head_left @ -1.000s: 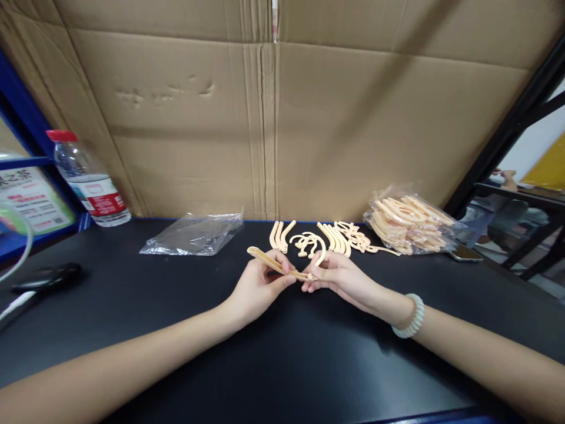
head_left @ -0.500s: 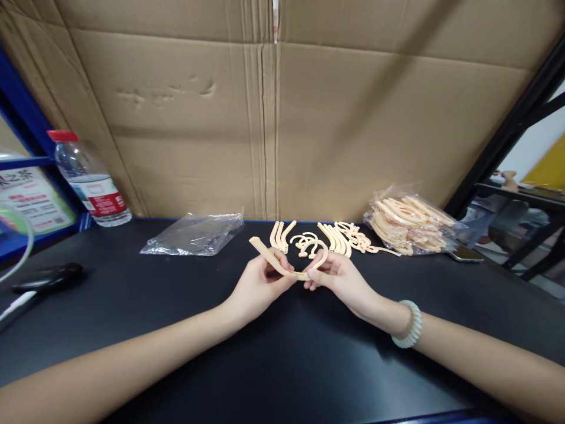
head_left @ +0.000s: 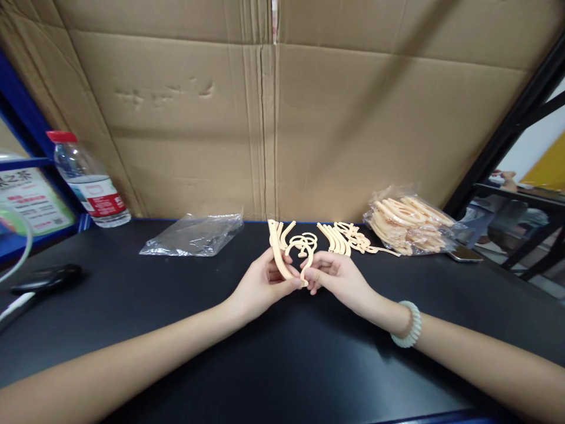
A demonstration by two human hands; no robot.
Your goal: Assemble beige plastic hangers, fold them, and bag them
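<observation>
My left hand (head_left: 265,280) is closed on a beige curved arm piece (head_left: 277,250), apparently of a clothes hanger, its upper end pointing up. Between the fingers of my right hand (head_left: 333,274) is a beige hook (head_left: 309,259), its curve opening toward the left. The lower ends of the two pieces meet at my fingertips, where the joint is partly hidden. Behind my hands lie more beige hooks (head_left: 304,240), a few loose arm pieces (head_left: 288,228) on the left and a row of several arm pieces (head_left: 335,238) on the right.
A clear plastic bag (head_left: 194,235) lies at the back left, near a water bottle (head_left: 95,182). To the right are a pile of beige pieces (head_left: 359,240), a stuffed bag of beige parts (head_left: 408,221) and a phone (head_left: 465,254). Cardboard (head_left: 375,118) walls the back.
The arm piece in my left hand has swung more upright. The hook has turned and shifted left, so the two pieces now form a narrow V.
</observation>
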